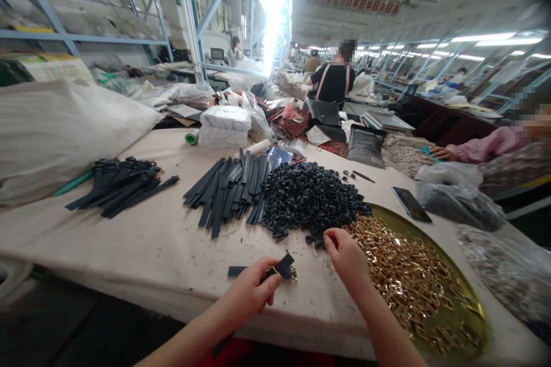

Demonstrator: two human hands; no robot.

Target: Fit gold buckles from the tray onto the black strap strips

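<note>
Closest to the camera, the left hand (252, 289) is closed around a short black strap (282, 266) with a small gold buckle (293, 273) at its tip, held just above the near edge of the table (142, 241). The right hand (346, 258) is a little farther out, fingers curled down — it touches the near edge of the heap of black loops (310, 198), right where that heap meets the round tray (469, 309) full of gold buckles (413, 281). I cannot tell if it has pinched a loop yet.

It looks like the step is putting small parts on the strap: the buckle seems to be on, and a loop is being picked. The next move likely needs one single loop lifted out and slid over the strap end, so both hands must meet.

Farther back lie a spread of loose black straps (230, 189) and a second bundle (120, 183) to the left. A phone (411, 205) rests beside the tray. Beyond are bags, piled goods and a person in black (333, 80) — well apart.
</note>
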